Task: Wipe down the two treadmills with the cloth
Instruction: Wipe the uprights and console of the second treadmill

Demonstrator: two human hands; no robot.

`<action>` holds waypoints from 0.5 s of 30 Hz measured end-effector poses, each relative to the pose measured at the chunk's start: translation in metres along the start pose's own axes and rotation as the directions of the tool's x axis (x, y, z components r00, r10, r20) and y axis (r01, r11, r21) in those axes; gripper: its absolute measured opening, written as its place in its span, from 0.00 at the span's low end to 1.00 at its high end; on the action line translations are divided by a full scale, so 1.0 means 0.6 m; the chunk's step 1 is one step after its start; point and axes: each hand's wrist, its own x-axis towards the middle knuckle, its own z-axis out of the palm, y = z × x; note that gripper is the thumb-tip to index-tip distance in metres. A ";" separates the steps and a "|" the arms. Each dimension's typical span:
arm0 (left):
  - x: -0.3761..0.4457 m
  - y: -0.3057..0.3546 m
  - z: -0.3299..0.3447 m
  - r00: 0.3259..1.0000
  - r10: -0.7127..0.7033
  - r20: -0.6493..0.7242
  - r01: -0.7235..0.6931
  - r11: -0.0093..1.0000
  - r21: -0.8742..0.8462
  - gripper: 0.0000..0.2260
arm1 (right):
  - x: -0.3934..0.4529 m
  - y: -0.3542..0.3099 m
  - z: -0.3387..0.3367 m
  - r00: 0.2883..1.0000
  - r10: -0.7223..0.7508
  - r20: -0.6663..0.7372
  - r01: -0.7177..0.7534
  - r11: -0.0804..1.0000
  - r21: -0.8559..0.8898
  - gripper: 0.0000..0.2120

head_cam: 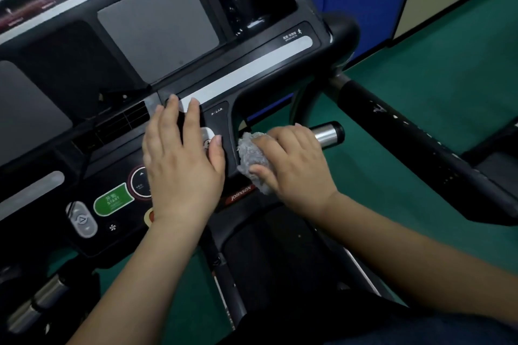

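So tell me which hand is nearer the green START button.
Left. The left hand lies flat just right of the START button; the right hand, holding the cloth, is farther right.

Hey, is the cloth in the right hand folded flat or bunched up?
Bunched up. The cloth shows as a crumpled grey wad under the right hand's fingers, pressed against the treadmill console.

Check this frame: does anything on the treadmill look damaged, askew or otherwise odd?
Nothing is clearly damaged. The side rail carries white scuffs or flecks. The left hand lies flat on the console near the green start button, while the right hand presses the cloth beside it.
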 end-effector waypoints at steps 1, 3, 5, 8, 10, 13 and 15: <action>0.000 0.001 0.000 1.000 -0.002 0.000 0.002 1.000 -0.004 0.24 | -0.002 0.018 -0.001 1.000 -0.020 -0.019 0.020 1.000 -0.018 0.23; 0.000 0.001 -0.002 1.000 -0.006 0.001 0.006 1.000 -0.004 0.25 | -0.011 0.066 -0.012 0.997 0.028 -0.074 -0.030 0.999 -0.023 0.21; -0.001 0.001 -0.001 1.000 -0.007 0.002 0.007 1.000 0.001 0.24 | -0.026 0.110 -0.033 0.966 0.234 -0.114 -0.230 0.972 0.044 0.18; -0.001 0.002 0.000 1.000 -0.006 -0.006 0.006 1.000 0.000 0.24 | -0.030 0.113 -0.046 0.935 0.338 -0.111 -0.329 0.940 0.086 0.16; -0.001 0.001 0.000 1.000 -0.006 -0.008 0.006 1.000 -0.005 0.25 | -0.016 0.073 -0.039 0.967 0.247 -0.064 -0.243 0.968 0.067 0.19; 0.000 0.001 0.000 1.000 -0.003 -0.012 0.003 1.000 -0.009 0.24 | -0.002 0.001 -0.018 0.996 0.087 0.035 -0.088 0.996 0.028 0.26; 0.000 0.001 0.000 1.000 -0.001 -0.014 0.001 1.000 -0.011 0.25 | 0.002 -0.010 -0.011 0.998 0.031 0.063 -0.031 1.000 0.004 0.30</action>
